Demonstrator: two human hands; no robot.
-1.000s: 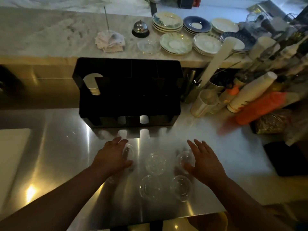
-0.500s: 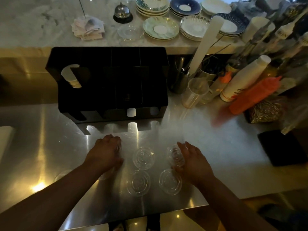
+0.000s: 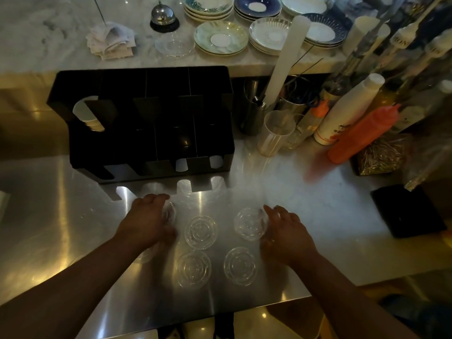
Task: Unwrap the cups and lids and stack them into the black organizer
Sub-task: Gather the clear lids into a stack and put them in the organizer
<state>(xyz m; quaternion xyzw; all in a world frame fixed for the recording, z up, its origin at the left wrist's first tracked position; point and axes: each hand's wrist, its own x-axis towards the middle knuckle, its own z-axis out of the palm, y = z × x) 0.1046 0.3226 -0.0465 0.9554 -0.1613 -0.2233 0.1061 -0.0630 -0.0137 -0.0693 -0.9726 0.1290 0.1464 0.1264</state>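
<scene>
Several clear plastic lids lie flat on the steel counter, in front of the black organizer. One lid is in the middle, two more lie nearer to the counter edge, and all three are apart from the hands. The right hand touches the far right lid at its right side, with the fingers curved around the rim. The left hand is cupped over another lid, the fingers bent down on it; I cannot tell if it is really gripped. The organizer stands against the marble ledge, with a few white cups in its left compartment. To the right stand an orange squeeze bottle and a white bottle.
</scene>
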